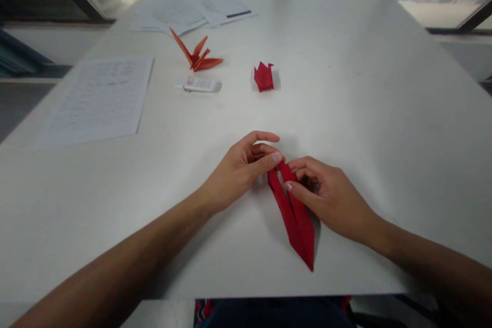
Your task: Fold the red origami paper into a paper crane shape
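Note:
A long folded piece of red paper (298, 223) lies between my hands, its pointed end toward the table's front edge and a narrow gap running down its middle. My left hand (246, 164) pinches its far end between thumb and fingers, with the index finger stretched out above. On the right side, my right hand (326, 189) grips the paper's edge, thumb on top and fingers curled behind. The far tip of the paper is partly hidden by my left fingers. Beyond my hands sits a small red origami figure (263, 77).
An orange origami crane (198, 59) stands at the back left, with a white glue bottle (200, 84) lying just in front of it. Printed sheets (103, 95) lie on the left, and more papers (192, 7) at the far edge of the white table (384, 113). Windows stand behind.

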`<act>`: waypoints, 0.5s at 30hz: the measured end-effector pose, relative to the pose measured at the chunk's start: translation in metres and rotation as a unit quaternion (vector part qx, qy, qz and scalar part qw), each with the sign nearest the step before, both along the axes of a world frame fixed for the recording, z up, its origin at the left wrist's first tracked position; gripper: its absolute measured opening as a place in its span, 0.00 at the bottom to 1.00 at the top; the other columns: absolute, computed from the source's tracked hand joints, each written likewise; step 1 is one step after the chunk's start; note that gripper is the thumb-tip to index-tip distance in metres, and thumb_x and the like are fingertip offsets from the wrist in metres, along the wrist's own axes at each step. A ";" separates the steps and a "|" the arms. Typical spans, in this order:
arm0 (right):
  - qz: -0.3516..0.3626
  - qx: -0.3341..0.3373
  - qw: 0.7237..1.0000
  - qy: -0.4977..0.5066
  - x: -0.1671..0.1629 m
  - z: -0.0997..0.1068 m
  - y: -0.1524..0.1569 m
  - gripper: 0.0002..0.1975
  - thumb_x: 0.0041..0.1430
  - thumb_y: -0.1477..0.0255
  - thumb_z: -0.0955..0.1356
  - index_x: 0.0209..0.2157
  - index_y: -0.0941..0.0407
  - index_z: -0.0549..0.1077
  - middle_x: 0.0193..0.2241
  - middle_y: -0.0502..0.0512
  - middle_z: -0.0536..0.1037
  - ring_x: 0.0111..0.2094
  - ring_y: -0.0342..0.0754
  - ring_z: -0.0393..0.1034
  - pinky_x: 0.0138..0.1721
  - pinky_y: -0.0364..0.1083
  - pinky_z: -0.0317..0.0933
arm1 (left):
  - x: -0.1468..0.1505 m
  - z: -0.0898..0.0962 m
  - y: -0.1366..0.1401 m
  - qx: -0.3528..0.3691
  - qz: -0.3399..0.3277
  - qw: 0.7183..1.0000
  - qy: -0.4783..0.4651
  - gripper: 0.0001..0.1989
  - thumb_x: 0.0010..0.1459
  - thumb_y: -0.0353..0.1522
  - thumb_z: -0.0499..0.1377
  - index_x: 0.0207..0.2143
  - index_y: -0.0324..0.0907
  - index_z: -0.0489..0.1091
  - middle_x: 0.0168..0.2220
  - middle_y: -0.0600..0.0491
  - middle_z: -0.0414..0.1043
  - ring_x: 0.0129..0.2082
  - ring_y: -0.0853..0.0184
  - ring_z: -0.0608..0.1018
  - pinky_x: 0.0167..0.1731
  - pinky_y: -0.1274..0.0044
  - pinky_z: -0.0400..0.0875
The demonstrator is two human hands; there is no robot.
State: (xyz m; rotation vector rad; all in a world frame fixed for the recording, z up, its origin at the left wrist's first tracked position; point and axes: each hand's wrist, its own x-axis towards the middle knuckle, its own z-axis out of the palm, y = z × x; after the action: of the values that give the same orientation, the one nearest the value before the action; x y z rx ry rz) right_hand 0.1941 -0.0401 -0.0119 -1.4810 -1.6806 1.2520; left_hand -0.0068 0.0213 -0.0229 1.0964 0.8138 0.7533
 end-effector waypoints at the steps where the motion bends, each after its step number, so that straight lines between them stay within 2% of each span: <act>1: -0.003 -0.003 1.000 0.009 0.001 0.000 -0.001 0.09 0.66 0.72 0.69 0.46 0.49 0.75 0.32 0.46 0.81 0.29 0.44 0.73 0.30 0.44 0.62 | 0.000 0.000 0.000 0.016 -0.006 1.000 0.000 0.14 0.62 0.35 0.67 0.48 0.44 0.72 0.40 0.53 0.77 0.36 0.69 0.77 0.38 0.77 0.70; 4: -0.010 -0.029 0.997 0.067 0.003 -0.001 -0.001 0.08 0.68 0.70 0.67 0.48 0.50 0.73 0.34 0.48 0.80 0.33 0.46 0.74 0.32 0.44 0.63 | -0.002 0.001 -0.001 0.055 -0.026 0.998 -0.020 0.09 0.64 0.35 0.64 0.45 0.42 0.74 0.42 0.51 0.76 0.39 0.68 0.77 0.41 0.76 0.71; 9: 0.006 -0.087 0.983 0.162 0.005 -0.002 0.000 0.10 0.70 0.68 0.66 0.51 0.50 0.72 0.35 0.49 0.79 0.33 0.45 0.73 0.33 0.44 0.66 | -0.003 0.003 -0.001 0.091 -0.024 0.995 0.009 0.10 0.61 0.30 0.66 0.45 0.42 0.73 0.35 0.55 0.74 0.34 0.70 0.75 0.35 0.79 0.69; 15: 0.039 -0.092 0.979 0.180 0.008 -0.002 0.003 0.12 0.71 0.68 0.66 0.54 0.50 0.73 0.35 0.50 0.78 0.37 0.47 0.73 0.36 0.45 0.66 | -0.002 0.003 0.002 0.105 -0.017 0.994 0.007 0.04 0.62 0.30 0.66 0.39 0.40 0.75 0.34 0.54 0.75 0.32 0.73 0.75 0.34 0.81 0.70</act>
State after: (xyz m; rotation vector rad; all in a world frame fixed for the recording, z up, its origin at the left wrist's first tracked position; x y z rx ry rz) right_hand 0.2021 -0.0370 -0.0139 -1.2042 -1.4246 1.6446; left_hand -0.0090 0.0232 -0.0202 1.3016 0.7361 0.8166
